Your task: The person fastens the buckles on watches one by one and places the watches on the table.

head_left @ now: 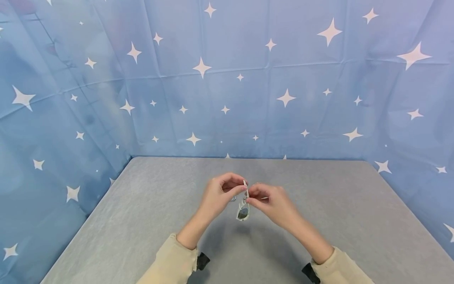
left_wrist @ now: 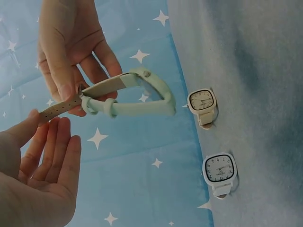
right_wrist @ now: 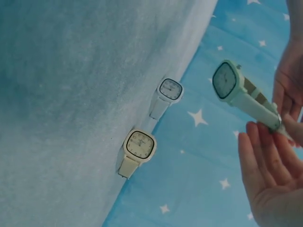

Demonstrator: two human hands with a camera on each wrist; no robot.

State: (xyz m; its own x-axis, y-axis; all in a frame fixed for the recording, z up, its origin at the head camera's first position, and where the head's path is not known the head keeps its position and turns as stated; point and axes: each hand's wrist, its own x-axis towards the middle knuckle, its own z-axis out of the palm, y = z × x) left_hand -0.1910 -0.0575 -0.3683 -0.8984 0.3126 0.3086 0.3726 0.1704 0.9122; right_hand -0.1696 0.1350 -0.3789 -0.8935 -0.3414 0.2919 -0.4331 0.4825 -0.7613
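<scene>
A pale mint-green wristwatch (head_left: 242,213) hangs above the table between both hands, its strap looped and its face end lowest. My left hand (head_left: 221,195) pinches the holed tail of its strap (left_wrist: 59,109) between thumb and fingers. Close beside it, my right hand (head_left: 271,200) pinches the strap near the buckle. The square dial of this watch (right_wrist: 225,80) shows in the right wrist view. Two more watches, one cream (left_wrist: 202,100) and one white (left_wrist: 220,168), lie on the table in both wrist views. From the head, the left hand largely hides them.
A grey cloth-like surface covers the table (head_left: 149,221). Behind it and along its sides hangs a blue curtain (head_left: 234,90) printed with white stars. Beige sleeves (head_left: 173,260) with black wrist straps cover the forearms.
</scene>
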